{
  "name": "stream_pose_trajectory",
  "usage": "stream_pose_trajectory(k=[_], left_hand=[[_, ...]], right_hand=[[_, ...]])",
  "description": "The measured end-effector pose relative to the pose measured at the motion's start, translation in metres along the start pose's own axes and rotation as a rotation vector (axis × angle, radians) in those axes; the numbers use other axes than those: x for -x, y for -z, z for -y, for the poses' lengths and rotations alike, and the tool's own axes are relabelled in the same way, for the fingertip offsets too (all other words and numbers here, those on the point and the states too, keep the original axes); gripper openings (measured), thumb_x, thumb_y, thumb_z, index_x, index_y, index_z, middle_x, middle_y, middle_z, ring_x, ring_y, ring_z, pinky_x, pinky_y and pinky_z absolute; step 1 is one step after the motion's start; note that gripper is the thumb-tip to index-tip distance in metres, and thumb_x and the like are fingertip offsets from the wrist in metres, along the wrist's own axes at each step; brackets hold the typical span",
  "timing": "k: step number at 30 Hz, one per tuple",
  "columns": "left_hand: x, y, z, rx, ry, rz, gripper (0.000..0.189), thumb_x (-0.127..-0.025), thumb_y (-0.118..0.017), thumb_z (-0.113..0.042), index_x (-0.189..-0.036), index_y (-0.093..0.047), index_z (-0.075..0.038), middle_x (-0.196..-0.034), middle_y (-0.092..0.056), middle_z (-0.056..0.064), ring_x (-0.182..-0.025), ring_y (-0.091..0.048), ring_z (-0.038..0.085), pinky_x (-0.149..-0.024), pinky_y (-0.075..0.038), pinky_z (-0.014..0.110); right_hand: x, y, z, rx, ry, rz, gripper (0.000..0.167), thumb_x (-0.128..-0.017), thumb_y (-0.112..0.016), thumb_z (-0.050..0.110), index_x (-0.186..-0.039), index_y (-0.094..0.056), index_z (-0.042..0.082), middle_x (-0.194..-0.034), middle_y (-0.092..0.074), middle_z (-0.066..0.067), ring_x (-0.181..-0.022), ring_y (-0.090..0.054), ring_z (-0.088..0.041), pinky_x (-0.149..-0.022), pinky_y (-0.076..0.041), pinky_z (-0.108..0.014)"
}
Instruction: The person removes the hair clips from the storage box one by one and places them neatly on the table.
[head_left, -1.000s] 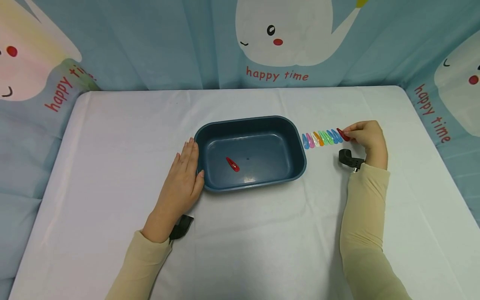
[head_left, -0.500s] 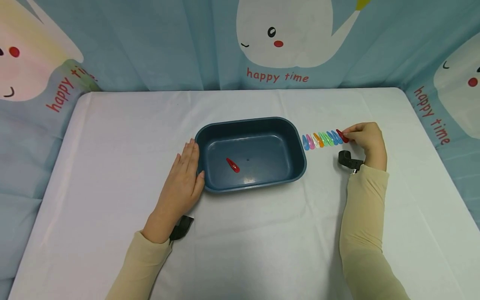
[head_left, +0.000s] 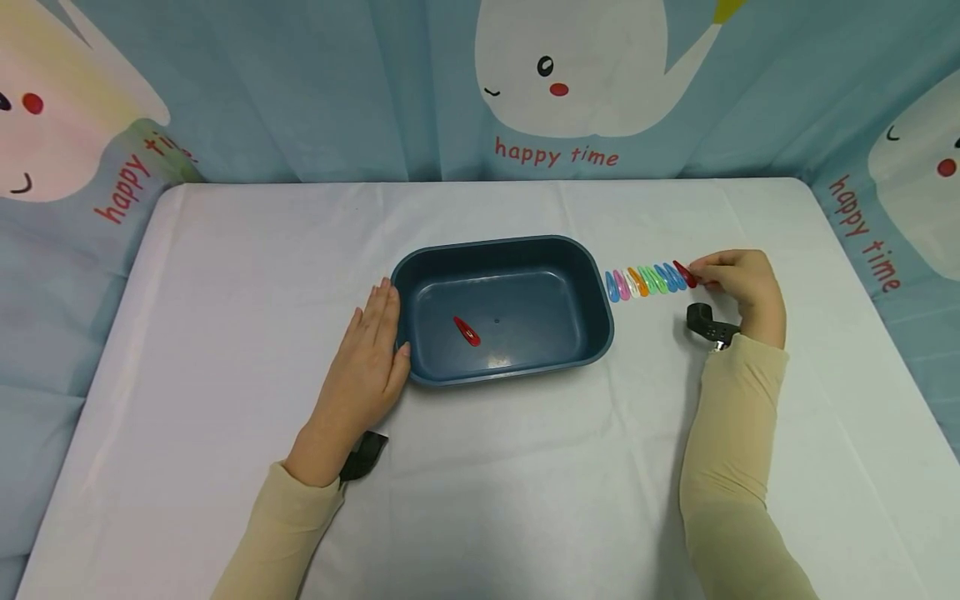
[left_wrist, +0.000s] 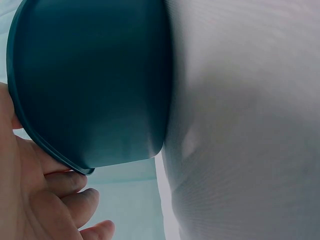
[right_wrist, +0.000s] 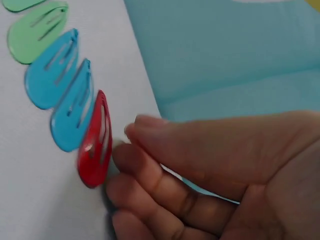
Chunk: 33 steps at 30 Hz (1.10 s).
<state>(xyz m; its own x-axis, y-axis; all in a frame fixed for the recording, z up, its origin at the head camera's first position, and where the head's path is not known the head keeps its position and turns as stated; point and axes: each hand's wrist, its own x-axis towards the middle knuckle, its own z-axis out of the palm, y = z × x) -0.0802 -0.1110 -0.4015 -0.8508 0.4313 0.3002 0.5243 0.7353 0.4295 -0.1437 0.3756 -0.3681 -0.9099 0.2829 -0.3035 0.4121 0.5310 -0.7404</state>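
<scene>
My left hand [head_left: 360,367] lies with straight fingers against the left side of a dark blue plastic basin [head_left: 510,372]; in the left wrist view its fingers [left_wrist: 70,185] touch the basin's rim. A red snap hair clip [head_left: 467,332] lies on the basin floor. At the right end of a row of colourful hair clips [head_left: 648,281] sits another red hair clip [right_wrist: 95,150]. My right hand [head_left: 746,292] is just beside that clip. In the right wrist view, its loosely bent thumb and fingers appear slightly apart from the red clip, beside blue hair clips [right_wrist: 72,112].
A white cloth covers the table [head_left: 510,500]. Blue curtains [head_left: 337,92] with cartoon prints hang behind the table and along both sides. The row of clips runs rightward from the basin's right end.
My right hand has let go of the red hair clip at the row's end and drawn slightly right. The left hand and basin keep their places.
</scene>
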Motion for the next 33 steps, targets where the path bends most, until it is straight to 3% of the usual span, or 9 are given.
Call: stream_pose_trajectory(k=[3, 9, 17, 33], left_hand=[[0.0, 0.0, 0.0, -0.001, -0.003, -0.001, 0.061, -0.094, -0.042, -0.017, -0.145, -0.021, 0.01, -0.154, -0.016, 0.021, -0.141, -0.016, 0.032, -0.11, -0.018, 0.051], [0.002, 0.0, -0.001, 0.001, -0.003, 0.011, 0.062, -0.094, -0.045, -0.015, -0.145, -0.021, 0.011, -0.153, -0.016, 0.022, -0.141, -0.017, 0.033, -0.109, -0.02, 0.054], [0.001, 0.0, 0.0, -0.003, -0.011, -0.005, 0.062, -0.094, -0.045, -0.014, -0.145, -0.02, 0.011, -0.154, -0.015, 0.022, -0.141, -0.017, 0.033, -0.108, -0.019, 0.054], [0.0, 0.0, -0.001, -0.004, -0.007, 0.002, 0.062, -0.094, -0.044, -0.016, -0.145, -0.02, 0.011, -0.154, -0.016, 0.022, -0.142, -0.015, 0.031, -0.109, -0.018, 0.052]], right_hand=[[0.001, 0.003, -0.002, -0.103, -0.013, 0.025, 0.026, -0.09, -0.063, 0.015, -0.069, -0.069, 0.03, -0.068, -0.064, 0.016, -0.067, -0.059, 0.001, -0.065, -0.049, -0.015], [0.005, 0.007, -0.005, -0.244, -0.059, 0.067, 0.027, -0.091, -0.061, 0.013, -0.07, -0.072, 0.026, -0.072, -0.068, 0.012, -0.069, -0.064, -0.002, -0.067, -0.051, -0.016], [0.002, 0.006, 0.001, -0.336, -0.005, 0.145, 0.019, -0.09, -0.063, 0.009, -0.079, -0.075, 0.019, -0.078, -0.069, 0.009, -0.074, -0.065, -0.002, -0.067, -0.051, -0.017], [0.008, -0.006, 0.025, -0.271, 0.126, 0.152, 0.015, -0.09, -0.062, 0.012, -0.085, -0.075, 0.015, -0.081, -0.069, 0.009, -0.076, -0.066, -0.005, -0.07, -0.051, -0.016]])
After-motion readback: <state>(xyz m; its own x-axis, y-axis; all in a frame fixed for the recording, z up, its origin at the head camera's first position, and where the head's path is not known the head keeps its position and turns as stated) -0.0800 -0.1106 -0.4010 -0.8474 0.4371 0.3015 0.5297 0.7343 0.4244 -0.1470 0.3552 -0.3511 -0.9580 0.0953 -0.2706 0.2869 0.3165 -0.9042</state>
